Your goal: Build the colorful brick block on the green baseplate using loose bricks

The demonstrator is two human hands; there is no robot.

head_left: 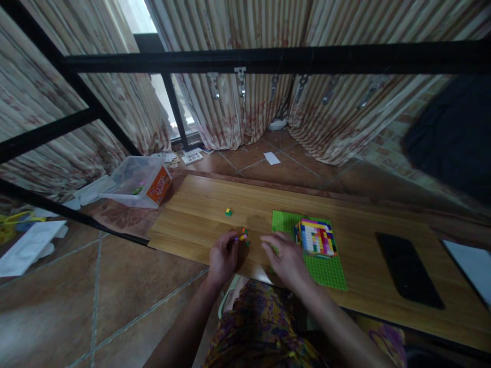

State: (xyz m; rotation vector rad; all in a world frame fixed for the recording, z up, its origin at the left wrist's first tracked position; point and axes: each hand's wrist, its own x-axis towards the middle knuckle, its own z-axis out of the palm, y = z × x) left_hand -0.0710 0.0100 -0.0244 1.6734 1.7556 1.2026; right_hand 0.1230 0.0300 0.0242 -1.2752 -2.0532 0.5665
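My left hand (223, 257) rests low over the wooden board, its fingers pinched at what looks like a small purple toy brick (236, 238). Right beside those fingertips lies a little cluster of loose toy bricks (244, 236) in orange, yellow, pink and green. My right hand (286, 255) hovers between that cluster and a green studded baseplate (329, 276), thumb and fingers slightly apart, with nothing visible between them. On the baseplate stands a low block of many-coloured bricks (317, 238). A green and yellow brick piece (228, 212) sits farther back on the board.
The wooden board (199, 199) also bears a black phone-like slab (409, 268) at the right. A clear plastic tub (132, 179) with an orange label stands off its left end. A black metal rail (245, 61) crosses in front of striped curtains.
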